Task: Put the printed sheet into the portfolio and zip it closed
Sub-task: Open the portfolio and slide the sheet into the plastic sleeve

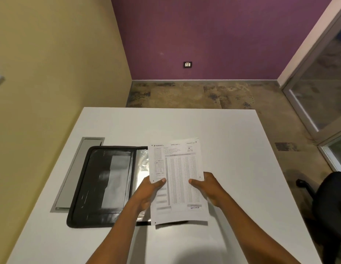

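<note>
The printed sheet (pixel 178 168), a white form with a dense grid and the word ENTERED near its lower edge, is held face up above the table. My left hand (pixel 149 193) grips its left edge and my right hand (pixel 209 187) grips its right edge, thumbs on top. The black zip portfolio (pixel 101 185) lies open on the table to the left, its inner left panel showing a grey pocket. The sheet covers the portfolio's right half, of which only a shiny strip beside the spine shows.
The white table (pixel 232 149) has a grey cable-tray lid (pixel 74 174) set into it left of the portfolio. A yellow wall runs along the left. A black office chair (pixel 329 202) stands at the right, near a glass door (pixel 322 88).
</note>
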The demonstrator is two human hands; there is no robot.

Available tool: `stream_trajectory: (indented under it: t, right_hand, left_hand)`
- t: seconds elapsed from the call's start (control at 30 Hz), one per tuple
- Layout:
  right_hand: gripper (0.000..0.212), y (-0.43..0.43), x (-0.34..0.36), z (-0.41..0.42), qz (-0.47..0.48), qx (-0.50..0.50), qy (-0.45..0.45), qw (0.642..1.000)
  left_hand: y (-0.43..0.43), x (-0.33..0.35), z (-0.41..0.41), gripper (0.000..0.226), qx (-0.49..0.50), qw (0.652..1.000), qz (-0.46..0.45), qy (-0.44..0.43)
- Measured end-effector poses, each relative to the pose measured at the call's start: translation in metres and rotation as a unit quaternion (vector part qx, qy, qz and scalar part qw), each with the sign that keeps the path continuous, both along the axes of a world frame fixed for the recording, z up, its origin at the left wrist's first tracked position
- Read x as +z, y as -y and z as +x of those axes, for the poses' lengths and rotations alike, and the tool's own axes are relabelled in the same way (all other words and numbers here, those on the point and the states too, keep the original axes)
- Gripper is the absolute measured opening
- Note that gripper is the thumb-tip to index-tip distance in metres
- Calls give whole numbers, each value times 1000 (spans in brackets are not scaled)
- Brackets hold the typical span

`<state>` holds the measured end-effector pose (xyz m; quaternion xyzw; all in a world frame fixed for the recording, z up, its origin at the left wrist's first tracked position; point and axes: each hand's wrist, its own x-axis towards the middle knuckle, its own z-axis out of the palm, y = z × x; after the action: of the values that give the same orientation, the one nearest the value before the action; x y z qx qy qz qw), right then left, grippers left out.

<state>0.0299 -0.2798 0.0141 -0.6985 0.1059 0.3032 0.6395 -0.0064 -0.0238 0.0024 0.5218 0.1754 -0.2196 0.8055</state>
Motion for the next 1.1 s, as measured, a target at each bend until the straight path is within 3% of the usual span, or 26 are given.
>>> stream_trajectory:
  t: [0.4,0.57,0.63,0.73,0.93,1.1]
  right_hand:
    - [30,-51,-21,34,-22,-29,-21,999]
    - [36,-46,-36,68,-69,-56,-18,996]
    - [37,-43,-45,82,-87,-51,-15,995]
    - [36,-41,-55,104,-102,-42,-8,994]
    - [24,-43,-59,142,-98,-59,3,993]
    - [20,-45,-56,171,-104,-61,24,992]
  left_hand:
    - [-97,-34,49,32,27,994,60,-86]
    - [-113,-50,101,19,68,982,169,-58]
    - [-117,-61,121,16,37,942,334,-8]
    - [-122,-73,142,26,-44,842,534,59]
    - [-129,-104,177,19,-157,716,659,171]
    - [-133,-116,182,18,-148,701,669,196]
